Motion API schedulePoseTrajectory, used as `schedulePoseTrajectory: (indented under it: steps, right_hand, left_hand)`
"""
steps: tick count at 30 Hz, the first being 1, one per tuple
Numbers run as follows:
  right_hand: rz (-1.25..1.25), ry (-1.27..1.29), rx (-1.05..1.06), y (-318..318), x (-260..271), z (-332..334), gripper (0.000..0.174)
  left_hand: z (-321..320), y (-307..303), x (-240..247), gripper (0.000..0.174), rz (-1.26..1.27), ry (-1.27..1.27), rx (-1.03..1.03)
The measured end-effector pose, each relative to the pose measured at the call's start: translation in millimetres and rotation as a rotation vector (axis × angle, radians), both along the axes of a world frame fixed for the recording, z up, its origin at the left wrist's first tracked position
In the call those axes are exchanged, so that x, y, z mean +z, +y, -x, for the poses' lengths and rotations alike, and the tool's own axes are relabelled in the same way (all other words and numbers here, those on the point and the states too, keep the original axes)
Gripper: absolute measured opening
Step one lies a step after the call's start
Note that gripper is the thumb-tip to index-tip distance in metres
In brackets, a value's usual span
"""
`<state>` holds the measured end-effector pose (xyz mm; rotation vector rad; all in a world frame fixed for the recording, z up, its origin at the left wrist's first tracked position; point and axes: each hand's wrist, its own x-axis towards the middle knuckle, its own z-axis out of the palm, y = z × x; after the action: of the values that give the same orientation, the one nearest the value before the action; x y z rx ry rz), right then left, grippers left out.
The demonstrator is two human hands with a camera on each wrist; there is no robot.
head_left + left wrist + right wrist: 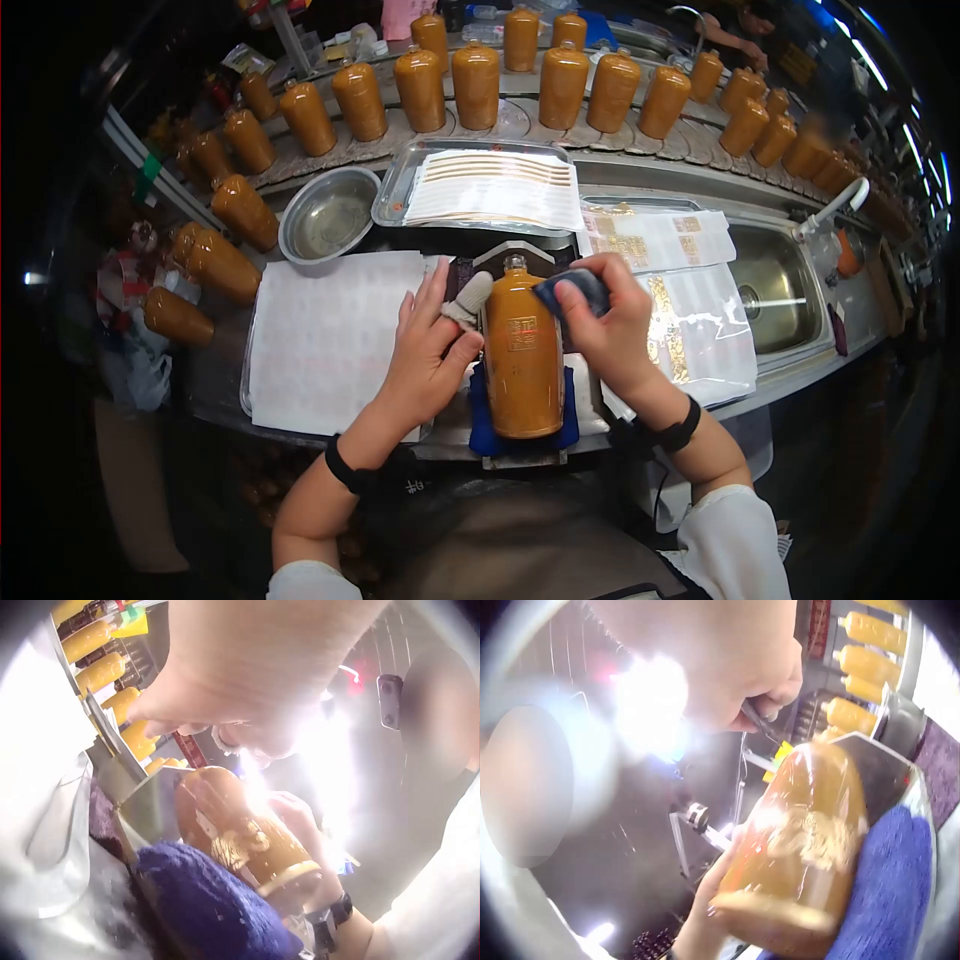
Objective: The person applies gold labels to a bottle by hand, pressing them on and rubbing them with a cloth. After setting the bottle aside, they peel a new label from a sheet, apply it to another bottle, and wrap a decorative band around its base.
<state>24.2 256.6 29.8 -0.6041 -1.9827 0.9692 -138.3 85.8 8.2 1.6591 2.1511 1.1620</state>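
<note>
An amber-brown glazed bottle (524,355) with a clear neck and a raised gold label lies tilted, neck away, on a stand padded with blue cloth (202,900). My right hand (622,325) pinches a dark blue flat pad (577,293) between thumb and fingers beside the bottle's right shoulder. In the right wrist view only the pad's thin edge (759,720) shows. My left hand (425,345) is at the bottle's left side with fingers extended, holding nothing. A grey fabric finger cover (468,300) is on one of its fingers, close to the bottle's shoulder.
White label sheets (335,340) lie on a tray at left; strips fill another tray (395,190) behind. Gold labels (655,330) lie at right, before a sink (770,290). A metal bowl (330,215) stands back left. Several similar bottles (475,88) line the curved conveyor.
</note>
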Motion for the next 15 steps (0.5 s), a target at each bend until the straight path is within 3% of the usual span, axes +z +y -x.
schedulePoseTrajectory:
  steps: [1, 3, 4, 5, 9, 10, 13, 15]
  right_hand:
    - [-0.068, 0.016, -0.055, 8, 0, -4, 0.016]
    - [-0.037, 0.074, 0.086, -3, 8, -14, 0.017]
    - [-0.062, 0.056, 0.165, -11, 14, -16, 0.017]
    - [-0.083, 0.033, 0.247, -18, 18, -15, 0.017]
    - [-0.442, 0.020, -0.019, 15, 5, 2, 0.018]
    - [-0.362, 0.060, 0.074, 10, 6, -3, 0.018]
    - [-0.683, 0.098, 0.431, -16, -9, -36, 0.018]
    - [-0.661, 0.085, 0.673, -46, -12, -58, 0.019]
  left_hand:
    - [-6, -4, 0, 0.044, -0.030, -0.089, -0.003]
    - [-21, -8, -1, 0.059, -0.091, -0.277, -0.001]
    - [-22, -10, -7, 0.076, -0.050, -0.255, -0.033]
    - [-23, -6, -8, 0.076, -0.050, -0.294, -0.028]
    - [-25, 3, -13, 0.070, -0.025, -0.465, 0.040]
    - [-22, 4, -14, 0.068, -0.034, -0.486, 0.074]
    - [-19, -3, -16, 0.060, -0.096, -0.546, 0.134]
    - [-21, -10, -17, 0.060, -0.133, -0.623, 0.169]
